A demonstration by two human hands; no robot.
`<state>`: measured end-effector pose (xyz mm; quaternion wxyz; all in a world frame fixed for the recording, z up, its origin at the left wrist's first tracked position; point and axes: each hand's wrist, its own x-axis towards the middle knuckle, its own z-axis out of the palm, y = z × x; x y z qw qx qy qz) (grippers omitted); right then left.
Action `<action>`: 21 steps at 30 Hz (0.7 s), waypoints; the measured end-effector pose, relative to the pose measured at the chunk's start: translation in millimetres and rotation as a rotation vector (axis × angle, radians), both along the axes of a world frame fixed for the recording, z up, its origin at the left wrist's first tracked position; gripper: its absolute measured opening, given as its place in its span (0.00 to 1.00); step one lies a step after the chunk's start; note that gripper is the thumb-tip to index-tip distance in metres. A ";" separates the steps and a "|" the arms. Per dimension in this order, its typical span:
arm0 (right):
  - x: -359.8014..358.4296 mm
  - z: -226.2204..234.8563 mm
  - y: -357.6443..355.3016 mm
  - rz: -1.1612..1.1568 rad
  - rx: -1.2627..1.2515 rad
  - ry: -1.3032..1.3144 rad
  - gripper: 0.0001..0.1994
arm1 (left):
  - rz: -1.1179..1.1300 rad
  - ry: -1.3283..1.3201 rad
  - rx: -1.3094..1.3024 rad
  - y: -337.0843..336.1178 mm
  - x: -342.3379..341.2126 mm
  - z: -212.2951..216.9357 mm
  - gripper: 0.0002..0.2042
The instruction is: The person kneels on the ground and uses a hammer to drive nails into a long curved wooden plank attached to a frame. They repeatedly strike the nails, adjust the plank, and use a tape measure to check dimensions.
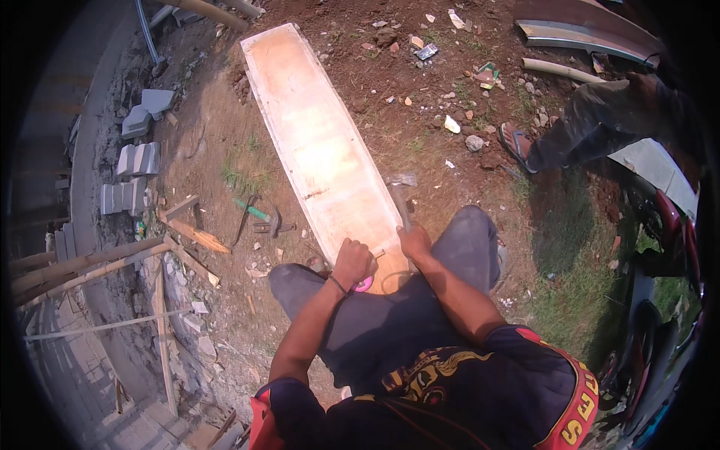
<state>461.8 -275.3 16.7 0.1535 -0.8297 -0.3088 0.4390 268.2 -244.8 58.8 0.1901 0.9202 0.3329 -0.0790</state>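
Note:
A long pale wooden board (311, 142) stretches away from me, its near end between my knees. My left hand (355, 262) is closed low over the near end, and a thin nail-like piece (380, 253) shows beside its fingers. What those fingers grip is hidden. Just below that hand is a round pink object (364, 284), partly covered. At the board's right edge my right hand (414, 241) is wrapped round a narrow grey-brown tool (402, 206) that points away from me; its kind cannot be made out.
A green-handled tool (255, 213) with a curved head lies on the dirt at left, near wood offcuts (196, 232). Grey blocks (139, 159) and bamboo poles (97, 262) are farther left. Another person's sandalled foot (517, 146) stands at right, near a red motorbike (667, 217).

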 end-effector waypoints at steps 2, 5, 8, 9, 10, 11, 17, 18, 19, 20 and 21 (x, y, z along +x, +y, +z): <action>6.9 2.4 0.1 0.011 -0.002 0.006 0.25 | 0.082 0.011 0.039 -6.8 4.0 5.7 0.12; 16.8 8.9 2.5 0.015 0.004 0.044 0.22 | 0.212 0.081 0.015 -14.4 8.2 17.0 0.14; 18.9 17.8 1.6 -0.014 0.082 0.091 0.19 | 0.388 0.006 0.044 -20.0 11.7 23.4 0.17; 18.3 21.6 -0.1 -0.035 0.126 0.016 0.18 | 0.458 -0.041 0.058 -23.2 13.4 23.5 0.17; 17.2 26.3 -2.2 -0.050 0.145 -0.029 0.17 | 0.523 -0.114 0.072 -26.4 15.0 22.8 0.17; 18.3 32.0 -3.6 -0.059 0.264 -0.050 0.16 | 0.589 -0.187 0.087 -27.8 17.8 21.3 0.16; 29.4 89.4 -8.3 0.021 0.728 0.111 0.12 | 0.984 -0.722 -0.737 -31.8 32.9 26.0 0.18; 28.6 100.3 -9.0 0.024 0.657 0.276 0.12 | 0.962 -0.821 -0.825 -34.5 37.3 30.9 0.20; 26.0 110.5 -11.6 0.025 0.577 0.443 0.12 | 0.985 -0.870 -0.948 -36.5 41.9 36.9 0.22; 22.4 119.6 -15.7 0.025 0.543 0.524 0.12 | 1.021 -0.920 -1.089 -37.9 46.4 43.7 0.24; 17.6 126.9 -19.9 0.024 0.506 0.606 0.11 | 0.926 -0.892 -1.030 -37.6 51.1 50.6 0.29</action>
